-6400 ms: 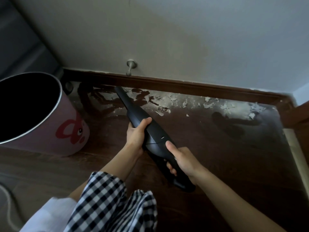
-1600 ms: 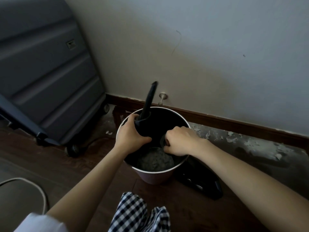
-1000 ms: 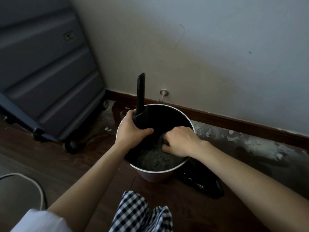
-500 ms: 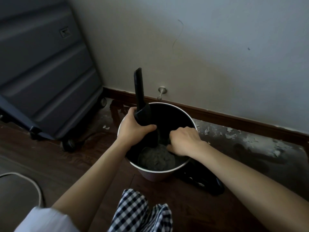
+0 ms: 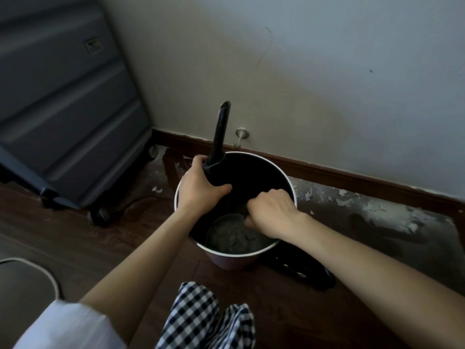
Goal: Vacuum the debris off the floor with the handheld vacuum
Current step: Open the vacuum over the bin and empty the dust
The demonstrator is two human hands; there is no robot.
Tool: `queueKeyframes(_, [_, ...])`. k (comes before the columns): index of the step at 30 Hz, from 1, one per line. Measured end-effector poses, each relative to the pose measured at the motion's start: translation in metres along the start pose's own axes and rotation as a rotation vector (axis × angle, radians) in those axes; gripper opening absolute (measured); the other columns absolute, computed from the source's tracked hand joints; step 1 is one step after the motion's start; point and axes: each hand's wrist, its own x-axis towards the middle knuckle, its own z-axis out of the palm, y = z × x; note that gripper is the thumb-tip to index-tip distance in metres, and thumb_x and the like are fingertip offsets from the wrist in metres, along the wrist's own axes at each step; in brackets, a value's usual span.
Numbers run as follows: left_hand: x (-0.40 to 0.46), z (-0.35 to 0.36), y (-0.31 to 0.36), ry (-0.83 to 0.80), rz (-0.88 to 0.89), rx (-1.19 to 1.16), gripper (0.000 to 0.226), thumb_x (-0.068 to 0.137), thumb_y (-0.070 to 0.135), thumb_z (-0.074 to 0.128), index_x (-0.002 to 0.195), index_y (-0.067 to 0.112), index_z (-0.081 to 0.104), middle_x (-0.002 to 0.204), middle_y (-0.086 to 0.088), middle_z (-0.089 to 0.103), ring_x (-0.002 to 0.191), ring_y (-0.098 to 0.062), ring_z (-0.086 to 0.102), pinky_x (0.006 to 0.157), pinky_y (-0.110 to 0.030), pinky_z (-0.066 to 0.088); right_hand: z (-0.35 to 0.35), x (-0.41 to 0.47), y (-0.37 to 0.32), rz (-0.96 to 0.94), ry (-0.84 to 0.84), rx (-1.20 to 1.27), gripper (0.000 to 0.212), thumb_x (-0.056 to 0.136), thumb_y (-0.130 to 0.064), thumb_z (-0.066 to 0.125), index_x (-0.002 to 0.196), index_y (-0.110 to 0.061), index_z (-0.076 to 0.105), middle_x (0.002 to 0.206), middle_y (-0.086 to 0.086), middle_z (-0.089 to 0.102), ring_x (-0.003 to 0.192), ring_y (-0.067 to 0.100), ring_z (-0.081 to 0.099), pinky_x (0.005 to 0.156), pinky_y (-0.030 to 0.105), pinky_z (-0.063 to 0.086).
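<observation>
My left hand (image 5: 198,190) grips the black front section of the handheld vacuum (image 5: 220,132) and holds it over the pink bin (image 5: 284,172), with the narrow nozzle pointing up. Its round dust cup (image 5: 231,235) opens toward me inside the bin and is full of grey dust. My right hand (image 5: 271,212) reaches into the bin, its fingers curled at the cup's rim. The vacuum's black motor body (image 5: 307,270) lies on the floor just right of the bin. White paint flakes and dust (image 5: 377,210) cover the floor along the baseboard to the right.
A dark blue wheeled suitcase (image 5: 63,96) stands at the left against the wall. A metal door stop (image 5: 240,137) sticks out of the wall behind the bin. A pale cord (image 5: 37,268) curves over the floor at lower left. Checked fabric (image 5: 203,318) covers my knee.
The vacuum came off the floor and was split; its front section now hangs over the bin. In the last second the nozzle tilted slightly right and my right hand shifted at the cup's rim.
</observation>
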Motion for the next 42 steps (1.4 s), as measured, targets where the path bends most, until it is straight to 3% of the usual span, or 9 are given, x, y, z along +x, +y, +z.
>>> queueKeyframes(4, [0.000, 0.003, 0.000, 0.001, 0.002, 0.000, 0.074, 0.068, 0.028, 0.083, 0.132, 0.024, 0.045, 0.121, 0.000, 0.062, 0.113, -0.020, 0.058, 0.085, -0.025, 0.043, -0.002, -0.003, -0.002, -0.015, 0.092, 0.025, 0.035, 0.091, -0.041, 0.052, 0.109, -0.014, 0.066, 0.107, 0.011, 0.068, 0.099, 0.032, 0.064, 0.068, 0.031, 0.036])
queueKeyframes(9, [0.002, 0.005, 0.001, -0.012, 0.005, -0.010, 0.072, 0.069, 0.028, 0.083, 0.130, 0.023, 0.046, 0.120, 0.002, 0.061, 0.110, -0.018, 0.059, 0.081, -0.025, 0.042, 0.001, -0.003, 0.005, 0.062, 0.014, 0.123, 0.039, 0.090, -0.047, 0.054, 0.109, -0.015, 0.065, 0.107, 0.011, 0.067, 0.100, 0.033, 0.063, 0.070, 0.032, 0.037])
queueKeyframes(19, [0.003, 0.009, 0.001, -0.031, -0.020, -0.050, 0.074, 0.068, 0.028, 0.084, 0.130, 0.022, 0.046, 0.121, 0.000, 0.061, 0.112, -0.019, 0.058, 0.089, -0.028, 0.046, -0.002, -0.005, 0.012, 0.094, -0.012, 0.132, 0.041, 0.089, -0.047, 0.055, 0.112, -0.015, 0.065, 0.112, 0.011, 0.067, 0.105, 0.033, 0.062, 0.074, 0.032, 0.041])
queueKeyframes(24, [0.001, 0.009, 0.002, -0.042, -0.017, -0.053, 0.074, 0.068, 0.029, 0.084, 0.130, 0.022, 0.045, 0.121, 0.001, 0.061, 0.113, -0.020, 0.059, 0.090, -0.031, 0.048, -0.006, -0.007, 0.017, 0.075, 0.014, 0.092, 0.040, 0.088, -0.048, 0.056, 0.108, -0.015, 0.066, 0.110, 0.011, 0.068, 0.103, 0.033, 0.063, 0.073, 0.031, 0.041])
queueKeyframes(27, [-0.001, 0.007, 0.007, -0.040, 0.015, -0.052, 0.072, 0.069, 0.029, 0.084, 0.130, 0.023, 0.045, 0.111, 0.008, 0.058, 0.106, -0.013, 0.056, 0.082, -0.024, 0.042, -0.003, -0.009, 0.022, 0.093, 0.060, 0.177, 0.037, 0.086, -0.049, 0.054, 0.098, -0.017, 0.068, 0.102, 0.012, 0.068, 0.097, 0.033, 0.064, 0.069, 0.031, 0.039])
queueKeyframes(30, [-0.002, 0.007, 0.006, -0.031, -0.029, -0.132, 0.069, 0.069, 0.030, 0.084, 0.127, 0.024, 0.046, 0.106, 0.010, 0.056, 0.099, -0.009, 0.054, 0.081, -0.022, 0.041, -0.008, -0.009, 0.037, 0.225, 0.105, 0.508, 0.035, 0.088, -0.041, 0.053, 0.075, -0.011, 0.066, 0.073, 0.008, 0.064, 0.069, 0.022, 0.060, 0.058, 0.030, 0.036])
queueKeyframes(33, [-0.003, 0.009, 0.007, -0.002, -0.040, -0.192, 0.070, 0.067, 0.033, 0.085, 0.125, 0.024, 0.047, 0.108, 0.010, 0.060, 0.098, -0.009, 0.057, 0.085, -0.026, 0.047, -0.008, -0.008, 0.062, 0.312, 0.104, 1.230, 0.033, 0.094, -0.026, 0.051, 0.062, -0.016, 0.054, 0.050, 0.000, 0.041, 0.038, 0.005, 0.035, 0.044, 0.024, 0.026])
queueKeyframes(37, [-0.009, 0.013, 0.013, -0.016, -0.033, -0.292, 0.066, 0.071, 0.030, 0.084, 0.126, 0.022, 0.047, 0.107, 0.011, 0.061, 0.098, -0.008, 0.060, 0.074, -0.014, 0.047, 0.000, -0.020, 0.085, 0.441, 0.115, 1.647, 0.041, 0.097, -0.023, 0.043, 0.057, -0.019, 0.050, 0.042, -0.007, 0.039, 0.038, 0.007, 0.030, 0.036, 0.016, 0.016])
queueKeyframes(42, [-0.010, 0.024, 0.015, -0.035, -0.088, -0.439, 0.064, 0.078, 0.031, 0.079, 0.130, 0.020, 0.042, 0.099, 0.018, 0.056, 0.098, -0.008, 0.060, 0.086, -0.027, 0.050, 0.015, -0.032, 0.111, 0.532, 0.195, 2.067, 0.042, 0.099, -0.026, 0.031, 0.059, -0.019, 0.040, 0.042, -0.005, 0.037, 0.035, 0.006, 0.028, 0.038, 0.015, 0.012])
